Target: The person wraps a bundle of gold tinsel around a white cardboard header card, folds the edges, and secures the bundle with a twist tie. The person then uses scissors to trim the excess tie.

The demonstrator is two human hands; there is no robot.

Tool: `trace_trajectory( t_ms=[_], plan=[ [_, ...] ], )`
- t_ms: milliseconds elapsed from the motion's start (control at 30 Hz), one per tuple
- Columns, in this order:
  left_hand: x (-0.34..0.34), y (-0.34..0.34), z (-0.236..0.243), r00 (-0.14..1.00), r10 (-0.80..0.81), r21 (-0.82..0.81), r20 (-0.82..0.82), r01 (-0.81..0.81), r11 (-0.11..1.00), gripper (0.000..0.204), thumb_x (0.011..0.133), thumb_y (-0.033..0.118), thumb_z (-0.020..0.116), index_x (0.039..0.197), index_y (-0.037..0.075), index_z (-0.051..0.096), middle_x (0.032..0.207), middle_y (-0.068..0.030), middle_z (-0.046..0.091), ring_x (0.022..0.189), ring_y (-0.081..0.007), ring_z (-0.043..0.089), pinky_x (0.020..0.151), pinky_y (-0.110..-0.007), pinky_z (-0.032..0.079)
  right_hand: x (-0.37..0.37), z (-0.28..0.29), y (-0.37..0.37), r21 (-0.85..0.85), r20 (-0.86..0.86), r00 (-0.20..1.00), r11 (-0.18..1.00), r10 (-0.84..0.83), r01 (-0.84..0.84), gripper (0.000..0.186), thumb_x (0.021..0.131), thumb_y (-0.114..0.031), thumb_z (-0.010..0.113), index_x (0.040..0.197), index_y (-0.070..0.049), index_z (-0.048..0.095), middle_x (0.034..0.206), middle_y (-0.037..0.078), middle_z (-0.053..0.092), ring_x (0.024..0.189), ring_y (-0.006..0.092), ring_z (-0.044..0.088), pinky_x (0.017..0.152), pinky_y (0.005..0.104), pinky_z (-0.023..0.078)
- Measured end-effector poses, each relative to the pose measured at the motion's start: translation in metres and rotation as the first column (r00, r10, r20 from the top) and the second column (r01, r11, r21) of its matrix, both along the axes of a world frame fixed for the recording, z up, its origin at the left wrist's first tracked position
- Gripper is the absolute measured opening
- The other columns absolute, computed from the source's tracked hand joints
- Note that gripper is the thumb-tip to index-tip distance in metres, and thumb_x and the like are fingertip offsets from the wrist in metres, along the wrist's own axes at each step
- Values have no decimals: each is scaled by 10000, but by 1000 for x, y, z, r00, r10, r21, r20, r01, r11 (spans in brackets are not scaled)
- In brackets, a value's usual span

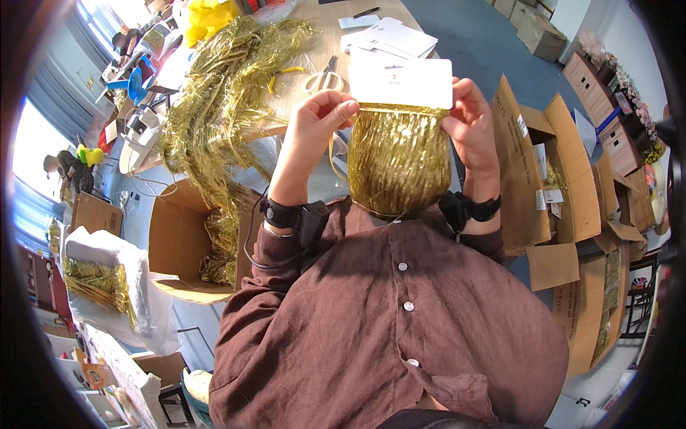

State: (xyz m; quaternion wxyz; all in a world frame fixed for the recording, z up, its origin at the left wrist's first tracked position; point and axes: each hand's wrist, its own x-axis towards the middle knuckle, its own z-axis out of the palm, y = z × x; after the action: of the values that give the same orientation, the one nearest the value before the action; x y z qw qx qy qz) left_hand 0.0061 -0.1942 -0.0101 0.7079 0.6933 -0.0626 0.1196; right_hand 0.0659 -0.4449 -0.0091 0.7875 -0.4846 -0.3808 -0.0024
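My left hand [323,125] pinches the top band of a gold tinsel fringe [400,161] at its left end, just under a white card [401,81]. My right hand [468,125] grips the right end of the band at the card's corner. The strands hang downward in front of my chest, and a gold strip [336,164] dangles beside the left hand. Just beyond that hand, white-handled scissors [318,81] lie on the wooden table [314,39].
Loose gold tinsel [211,79] spills from the table toward an open carton [171,250] at left, near a wrapped bundle [157,311]. Cards [393,39] and a pen [366,12] sit on the table. Open cartons [575,200] stand at right.
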Motion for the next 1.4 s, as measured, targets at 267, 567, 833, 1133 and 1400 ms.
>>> trace_trajectory(
  t_ms=[267, 567, 833, 1133, 1400],
  plan=[
    [0, 8, -2, 999, -50, -46, 16, 50, 998, 164, 963, 208, 673, 980, 45, 669, 924, 12, 649, 793, -73, 605, 811, -232, 515, 1, -3, -6, 204, -153, 985, 978, 82, -50, 166, 842, 56, 538, 962, -57, 520, 1014, 47, 602, 941, 119, 631, 847, 303, 554],
    [3, 3, -5, 994, -107, -176, -18, 102, 979, 155, 960, 210, 676, 939, 59, 648, 910, 2, 673, 819, -76, 636, 777, -219, 516, -36, 22, 6, 325, -249, 964, 946, 93, -8, 151, 908, -69, 592, 1051, -80, 543, 1056, 64, 653, 985, 150, 682, 816, 325, 614],
    [11, 3, -15, 995, -70, -272, -66, 50, 961, 113, 953, 172, 685, 953, 60, 665, 888, 18, 673, 761, -50, 608, 700, -181, 493, -22, -5, 5, 222, -187, 973, 959, -133, 174, 359, 961, -230, 558, 1263, -37, 534, 1120, 94, 635, 1037, 162, 653, 866, 305, 577],
    [17, -20, -22, 987, 158, -194, 12, -153, 969, 199, 903, 206, 755, 925, 25, 676, 819, 11, 659, 710, -46, 578, 680, -185, 461, 14, -11, 14, -281, 366, 702, 647, -610, 709, 99, 890, -105, 706, 979, -67, 682, 910, 11, 611, 700, 91, 571, 657, 263, 503],
    [4, -34, -13, 997, 70, -188, 17, -66, 980, 196, 924, 156, 722, 1012, -16, 684, 919, -24, 698, 820, -73, 634, 780, -211, 516, -14, 7, 43, -323, 616, 669, 641, -416, 696, 246, 823, -121, 753, 1059, -77, 697, 963, 58, 645, 812, 209, 659, 725, 315, 536]
  ],
)
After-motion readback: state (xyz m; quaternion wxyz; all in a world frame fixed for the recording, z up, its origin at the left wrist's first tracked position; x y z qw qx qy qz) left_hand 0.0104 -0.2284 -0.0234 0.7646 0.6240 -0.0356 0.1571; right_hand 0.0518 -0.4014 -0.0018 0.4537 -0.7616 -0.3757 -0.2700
